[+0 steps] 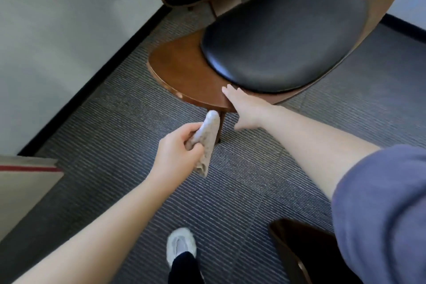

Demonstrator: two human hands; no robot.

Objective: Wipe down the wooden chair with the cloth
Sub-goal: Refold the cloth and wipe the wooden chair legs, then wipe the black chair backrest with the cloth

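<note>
Just ahead of the left hand (179, 147) gripping the cloth (208, 131), the wooden chair (182, 69) awaits wiping (right hand (245, 108), fingers straight, braces its rim); next, press cloth onto wood.

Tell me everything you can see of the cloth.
The cloth is pale beige, speckled, soft-looking fabric, bunched into a long fold. The left hand grips its middle. Its upper end points at the front edge of the wooden chair, contact unclear, and its lower end hangs free above the carpet.
</note>
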